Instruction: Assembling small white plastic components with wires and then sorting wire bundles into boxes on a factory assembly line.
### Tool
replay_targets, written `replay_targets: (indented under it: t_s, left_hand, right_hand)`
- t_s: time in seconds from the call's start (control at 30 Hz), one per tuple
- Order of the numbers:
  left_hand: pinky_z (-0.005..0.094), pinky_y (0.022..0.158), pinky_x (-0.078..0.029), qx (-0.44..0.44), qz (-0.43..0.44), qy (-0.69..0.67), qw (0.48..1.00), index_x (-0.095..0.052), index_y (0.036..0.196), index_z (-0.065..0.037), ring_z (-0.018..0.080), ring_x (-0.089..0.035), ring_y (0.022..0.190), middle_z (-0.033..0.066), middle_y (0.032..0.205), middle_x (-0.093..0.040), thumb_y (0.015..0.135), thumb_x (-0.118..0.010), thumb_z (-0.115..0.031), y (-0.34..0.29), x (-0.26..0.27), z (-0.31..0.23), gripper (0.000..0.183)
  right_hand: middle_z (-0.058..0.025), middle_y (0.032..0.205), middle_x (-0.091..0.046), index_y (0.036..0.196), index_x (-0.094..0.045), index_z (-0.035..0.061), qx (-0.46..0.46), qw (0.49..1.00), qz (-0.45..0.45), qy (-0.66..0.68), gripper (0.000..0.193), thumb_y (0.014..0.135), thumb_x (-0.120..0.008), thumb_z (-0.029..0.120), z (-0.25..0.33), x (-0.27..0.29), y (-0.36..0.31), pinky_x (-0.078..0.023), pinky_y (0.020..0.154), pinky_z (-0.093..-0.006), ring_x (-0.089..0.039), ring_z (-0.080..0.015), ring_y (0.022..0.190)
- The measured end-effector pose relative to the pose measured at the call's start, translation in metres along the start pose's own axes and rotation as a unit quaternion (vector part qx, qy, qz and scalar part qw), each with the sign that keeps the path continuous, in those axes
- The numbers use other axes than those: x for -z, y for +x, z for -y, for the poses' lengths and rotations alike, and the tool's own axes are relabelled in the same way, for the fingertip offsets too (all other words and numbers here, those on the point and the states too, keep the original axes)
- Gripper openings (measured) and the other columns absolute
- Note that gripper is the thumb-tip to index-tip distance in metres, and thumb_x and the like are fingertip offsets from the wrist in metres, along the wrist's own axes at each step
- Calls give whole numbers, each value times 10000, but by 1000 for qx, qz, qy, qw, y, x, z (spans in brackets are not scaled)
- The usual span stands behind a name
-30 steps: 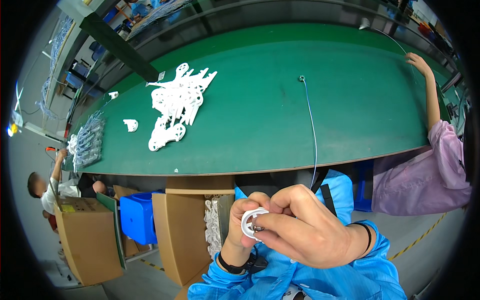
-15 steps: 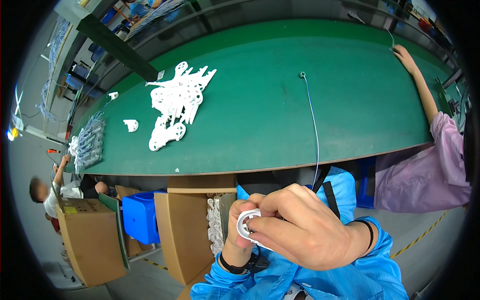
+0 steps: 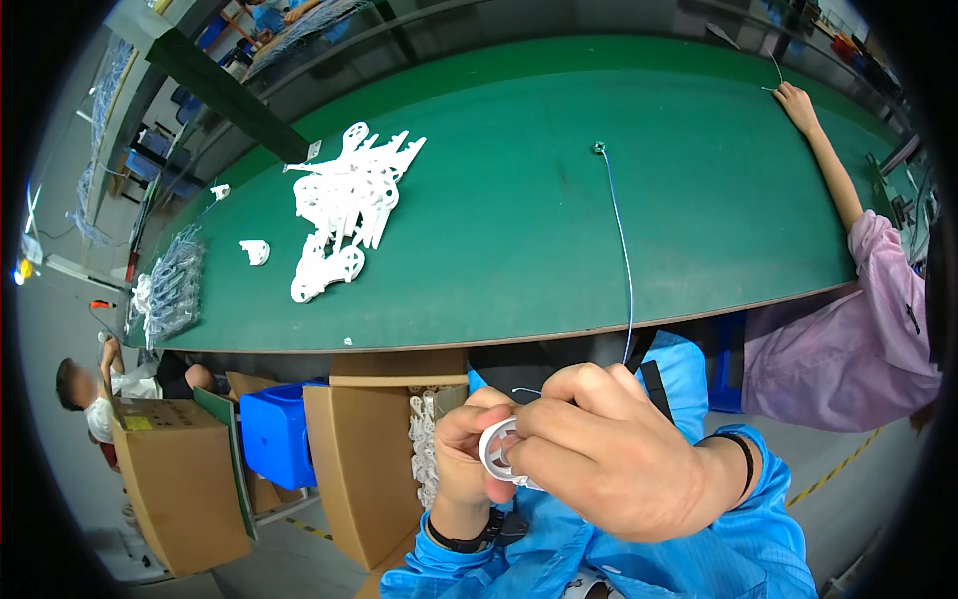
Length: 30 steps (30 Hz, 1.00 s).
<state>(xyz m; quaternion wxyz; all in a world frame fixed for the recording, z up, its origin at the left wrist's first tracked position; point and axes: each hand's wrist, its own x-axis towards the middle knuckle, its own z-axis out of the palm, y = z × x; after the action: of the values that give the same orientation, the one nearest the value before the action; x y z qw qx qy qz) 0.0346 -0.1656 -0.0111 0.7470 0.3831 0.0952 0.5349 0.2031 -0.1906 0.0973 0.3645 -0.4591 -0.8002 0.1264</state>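
Lying at the left end of the green table [image 3: 499,280]: one wire bundle [image 3: 175,285], pale blue-grey, tangled. Beneath the table edge: one stool [image 3: 274,434], blue. One white piece [image 3: 256,253], small, rounded on one side, set apart. One pile [image 3: 349,195] of flat white parts, overlapping, several with round pierced ends. Below it, one carton [image 3: 359,469], brown, white pieces [image 3: 421,449] inside.

Left hand [image 3: 462,444]: holding the ring, fingers curled about its left side. Ring [image 3: 486,457]: white, plastic-looking, smooth; rim rounded, centre hollow, pale inner edges showing within; right side covered by fingers; a narrow white portion juts from its lower edge. Location: between both hands, above the lap, short of the table. One wire tip [image 3: 526,389], thin, bluish, just above the ring. Right hand [image 3: 619,459]: fingers bunched narrow, tips at the ring's hollow; what they pinch, cannot tell.

One wire [image 3: 621,230], blue-white, running from a small green part [image 3: 599,148] over the table edge; lower end hidden. Far right: another person's hand [image 3: 795,105], pink sleeve [image 3: 878,265].
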Motion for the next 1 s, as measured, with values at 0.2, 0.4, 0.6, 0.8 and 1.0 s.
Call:
replay_targets:
  t_s: [0.2, 0.4, 0.6, 0.8, 1.0]
  left_hand:
    - [294, 877, -512, 24, 9, 112, 993, -549, 1221, 12, 221, -580, 1057, 139, 1148, -547, 636, -823, -35, 6, -14, -17, 648]
    - [306, 900, -493, 37, -24, 81, 996, -512, 1263, 9, 207, -569, 1082, 115, 1158, -544, 668, -822, -130, 5, -9, -4, 685]
    - [309, 915, -469, 83, -3, -108, 991, -492, 1299, -30, 208, -563, 1094, 138, 1238, -545, 717, -798, -265, 5, 8, 17, 698]
    - [304, 900, -472, 51, 57, -122, 990, -513, 1284, -52, 206, -566, 1067, 129, 1181, -555, 712, -800, -310, 13, 5, 21, 691]
    - [306, 894, -467, 72, 15, -120, 990, -522, 1278, -64, 212, -562, 1064, 136, 1170, -549, 700, -807, -336, 8, -1, 17, 700]
  right_hand:
    - [-22, 824, -515, 898, -613, 19, 26, 999, -8, -21, 261, 681, -652, 158, -7, 1, -5, -356, 614, -300, -483, -184, 800]
    - [-36, 850, -529, 936, -604, 31, 21, 1000, -9, 2, 261, 695, -643, 124, -19, -8, -8, -371, 639, -312, -491, -196, 804]
    - [-47, 868, -526, 989, -589, 45, 3, 1000, -28, 0, 300, 699, -634, 106, -16, -12, -6, -381, 672, -329, -488, -213, 809]
    - [-45, 886, -520, 983, -591, 40, -15, 999, -36, -15, 298, 697, -636, 112, -5, -4, -4, -380, 671, -319, -483, -211, 810]
    - [-49, 903, -521, 979, -594, 37, -12, 999, -38, 3, 283, 712, -635, 124, -5, -2, -4, -380, 673, -314, -482, -206, 809]
